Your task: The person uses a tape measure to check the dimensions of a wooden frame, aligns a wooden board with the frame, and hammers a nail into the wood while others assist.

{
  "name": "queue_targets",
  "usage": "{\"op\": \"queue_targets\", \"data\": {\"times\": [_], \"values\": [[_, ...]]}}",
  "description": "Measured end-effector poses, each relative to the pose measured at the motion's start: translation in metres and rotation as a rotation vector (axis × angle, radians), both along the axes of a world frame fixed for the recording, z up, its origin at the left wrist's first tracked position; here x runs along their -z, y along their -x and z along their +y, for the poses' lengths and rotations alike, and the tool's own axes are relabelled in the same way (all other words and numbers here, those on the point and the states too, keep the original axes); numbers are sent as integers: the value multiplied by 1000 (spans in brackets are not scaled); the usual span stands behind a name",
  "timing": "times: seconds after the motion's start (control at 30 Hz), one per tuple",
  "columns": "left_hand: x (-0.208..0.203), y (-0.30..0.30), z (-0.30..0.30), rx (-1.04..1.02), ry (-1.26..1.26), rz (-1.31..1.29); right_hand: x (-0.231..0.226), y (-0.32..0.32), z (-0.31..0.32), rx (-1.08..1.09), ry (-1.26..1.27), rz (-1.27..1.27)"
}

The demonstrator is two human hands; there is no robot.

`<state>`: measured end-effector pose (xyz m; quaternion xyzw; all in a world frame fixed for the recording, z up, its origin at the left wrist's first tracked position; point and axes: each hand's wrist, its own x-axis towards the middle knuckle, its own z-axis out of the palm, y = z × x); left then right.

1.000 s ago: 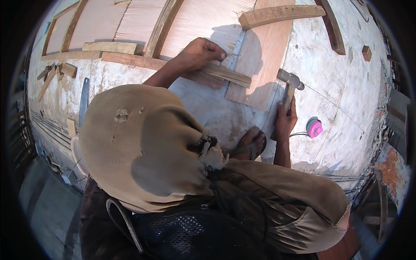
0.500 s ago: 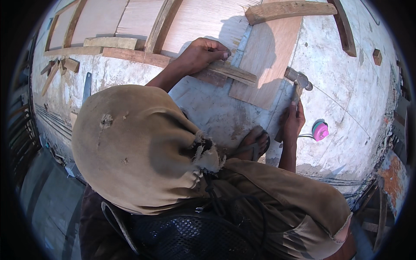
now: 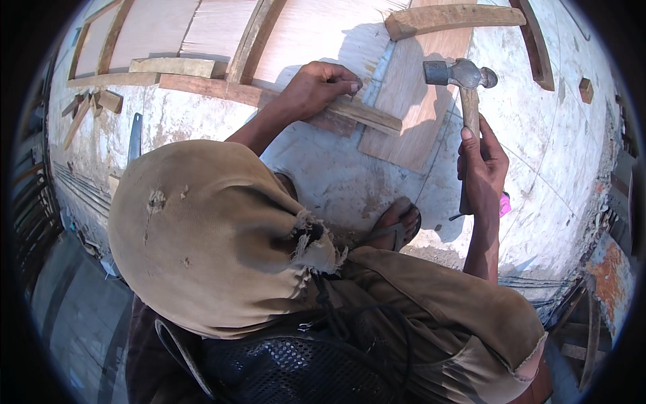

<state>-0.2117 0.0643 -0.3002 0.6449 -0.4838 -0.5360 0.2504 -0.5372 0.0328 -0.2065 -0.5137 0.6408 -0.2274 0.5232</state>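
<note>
My left hand (image 3: 319, 89) is closed in a pinch over a wooden strip (image 3: 373, 117), with a thin nail (image 3: 351, 98) under the thumb and fingertips, mostly hidden. The strip rests partly over another short piece of wood (image 3: 333, 124), near the edge of a wood-framed plywood panel (image 3: 316, 44). My right hand (image 3: 486, 168) is wrapped round the wooden handle of a ball-peen hammer (image 3: 470, 104). The hammer is raised to the right of the strip, its steel head pointing away from me and its flat face toward the left.
A plywood strip (image 3: 397, 138) lies beyond the wooden strip. Thick timber pieces (image 3: 457, 19) lie at the far right, with a small block (image 3: 586, 89). A pink round object (image 3: 505, 205) is partly behind my right wrist. Wood scraps (image 3: 84, 114) and a blade (image 3: 136, 135) lie left.
My right hand has lifted the hammer up and to the right, and its head now shows larger. My left hand has hardly moved and keeps its pinch on the nail.
</note>
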Motion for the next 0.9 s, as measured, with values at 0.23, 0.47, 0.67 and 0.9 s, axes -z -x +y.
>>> {"op": "queue_targets", "data": {"times": [0.23, 0.47, 0.67, 0.9], "values": [[5, -1, 3, -17, 57, 42, 1, -35, -17, -235, 39, 70], [3, 0, 2, -25, 94, 57, 6, -50, -28, -334, 113, 161], [4, 1, 3, -7, 91, 42, -2, -51, -48, -584, 350, 365], [11, -1, 4, -11, 112, 50, -11, -61, -67, -665, 384, 360]]}}
